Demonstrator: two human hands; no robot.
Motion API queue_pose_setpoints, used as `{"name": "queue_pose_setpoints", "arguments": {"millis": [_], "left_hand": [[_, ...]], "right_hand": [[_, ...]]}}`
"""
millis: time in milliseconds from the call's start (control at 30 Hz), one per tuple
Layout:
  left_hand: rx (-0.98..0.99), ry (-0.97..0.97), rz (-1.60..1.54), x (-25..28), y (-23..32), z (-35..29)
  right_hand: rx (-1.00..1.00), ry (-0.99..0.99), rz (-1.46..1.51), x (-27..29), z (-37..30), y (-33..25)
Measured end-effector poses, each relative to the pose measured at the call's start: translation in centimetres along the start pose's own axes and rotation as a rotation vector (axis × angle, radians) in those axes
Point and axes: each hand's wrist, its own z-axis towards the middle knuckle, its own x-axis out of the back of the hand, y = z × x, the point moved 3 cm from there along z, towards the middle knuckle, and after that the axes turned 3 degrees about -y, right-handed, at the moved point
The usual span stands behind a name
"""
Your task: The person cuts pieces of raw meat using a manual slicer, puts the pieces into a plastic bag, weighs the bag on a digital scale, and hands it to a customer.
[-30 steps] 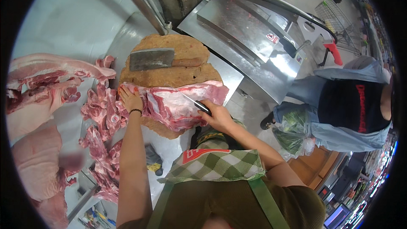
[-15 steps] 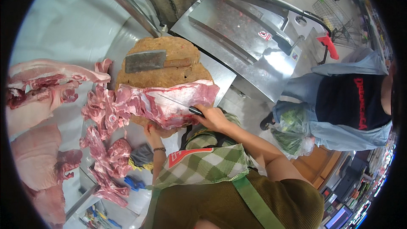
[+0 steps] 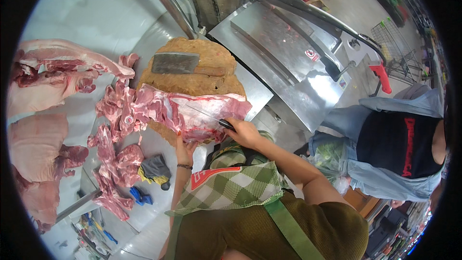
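Note:
A knife with a black handle (image 3: 226, 124) and a thin blade is gripped in my right hand (image 3: 246, 134). Its blade lies over the pale upper face of a large slab of pork (image 3: 204, 108). At the slab's near edge, my left hand (image 3: 184, 151) holds the meat, its fingertips partly hidden against it. The slab rests across the near half of a round wooden chopping block (image 3: 185, 86). Behind it, on the same block, a cleaver (image 3: 175, 62) lies flat with its wooden handle pointing right.
Several meat cuts (image 3: 115, 110) lie left of the block, beside larger skin-on pieces (image 3: 38, 135). A grey and yellow glove (image 3: 155, 171) and a blue item (image 3: 140, 196) sit nearer. At the right are a metal bone saw table (image 3: 284, 43) and a person (image 3: 385, 144) with a bag of greens.
My left hand has shifted up and right, onto the meat's near edge. My right hand and the knife moved slightly right along the slab. The whole view has turned a little.

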Motion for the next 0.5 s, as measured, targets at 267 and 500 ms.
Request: {"name": "queue_pose_setpoints", "arguments": {"millis": [267,500], "left_hand": [[0.037,0.079,0.073,-1.7,-1.9,-0.6],[-0.013,0.075,0.147,-0.4,-2.3,-0.7]], "right_hand": [[0.047,-0.008,0.008,1.4,1.1,0.4],[0.1,-0.001,0.04,0.9,2.7,-0.5]]}}
